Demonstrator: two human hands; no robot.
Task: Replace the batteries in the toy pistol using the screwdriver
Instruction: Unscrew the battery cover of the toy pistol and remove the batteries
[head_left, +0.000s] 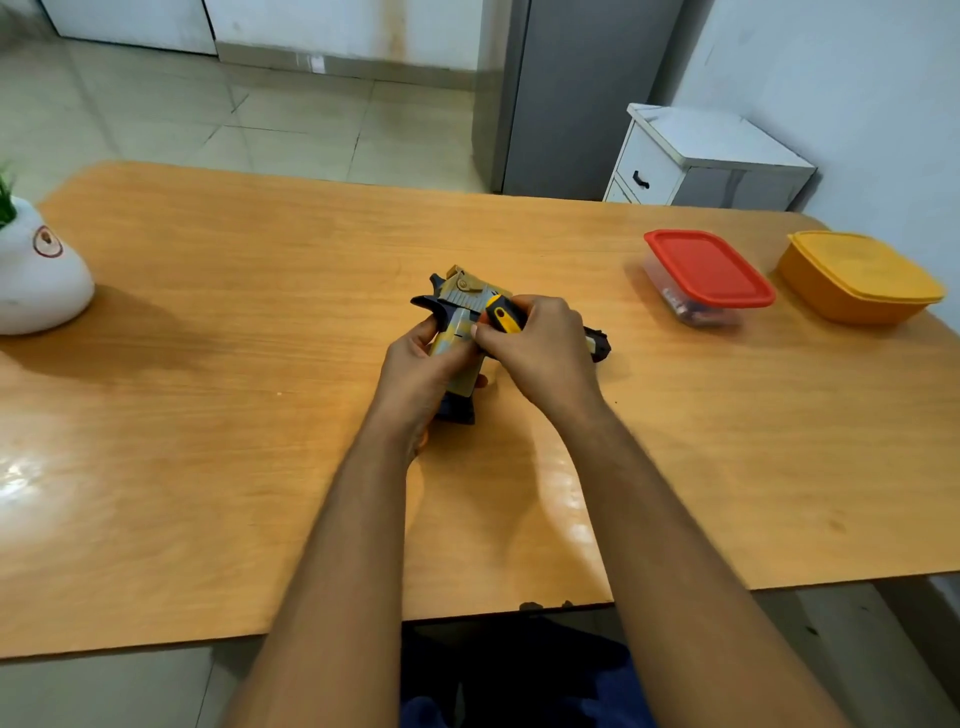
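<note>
Head view: a glossy wooden worktop (208, 364) is seen on a pale tiled floor (156, 114). No writing can be read. At its middle, the toy pistol (462, 306) is gripped at the handle by the left hand (421, 374); a yellow-and-black screwdriver (503, 318) is clasped by the right hand (540, 348), its tip hidden. A red-lidded box (709, 273) holds blurred contents.
</note>
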